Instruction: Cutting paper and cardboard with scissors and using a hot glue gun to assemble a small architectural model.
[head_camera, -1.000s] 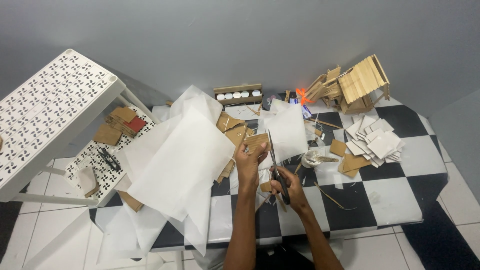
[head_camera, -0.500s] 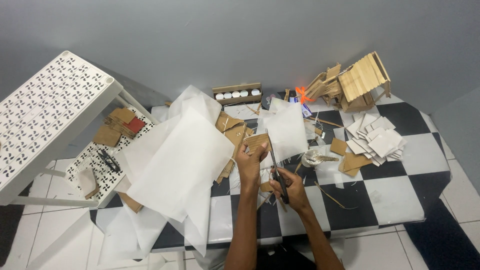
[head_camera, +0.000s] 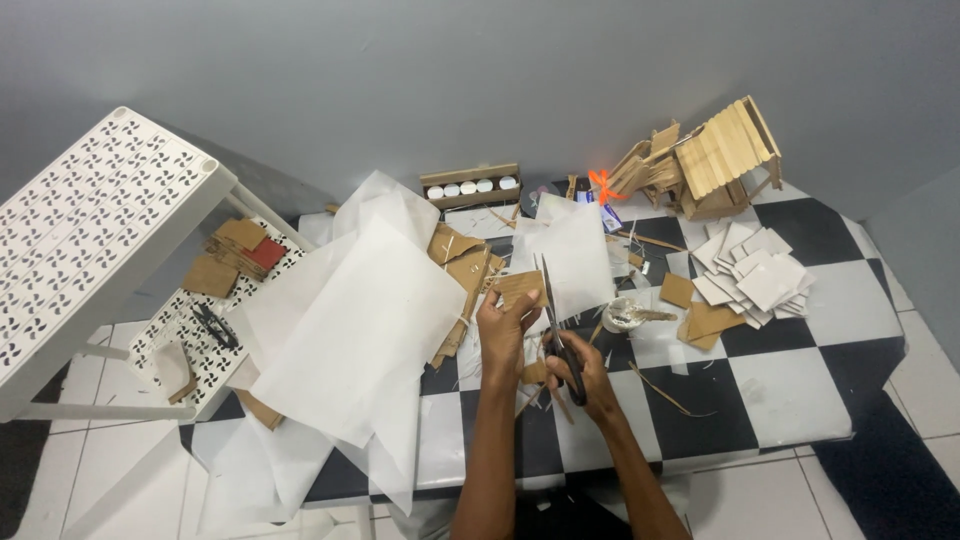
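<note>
A pair of black-handled scissors with long metal blades (head_camera: 560, 335) is gripped by the right hand (head_camera: 583, 378), the fingers being closed through and around the handles, low on the black-and-white chequered desk (head_camera: 790, 390). The blades point away from the person and are slightly parted against a small flat piece of brown corrugated cardboard (head_camera: 520, 290), which is pinched by the left hand (head_camera: 503, 335), its grip clamped on the lower edge of the piece. Thin cardboard slivers and offcuts are scattered on the desk around both hands. To the left, large crumpled sheets of thin white paper (head_camera: 350, 340) are draped over the desk edge. Just beyond the right hand, a small round white pot smeared with glue (head_camera: 622, 314) is seen, with a stick laid across it, and flat brown cardboard squares (head_camera: 700, 315) lie beside it. Further right, a loose pile of white square card tiles (head_camera: 757, 275) is spread. At the left, a white perforated plastic shelf unit (head_camera: 90, 230) is tilted, cardboard scraps lying on its lower tier. Against the grey wall, a narrow cardboard tray holding round white caps (head_camera: 470, 187) stands, and at the far right a small model house of pale wooden sticks with a slatted roof (head_camera: 715, 160) is set.
</note>
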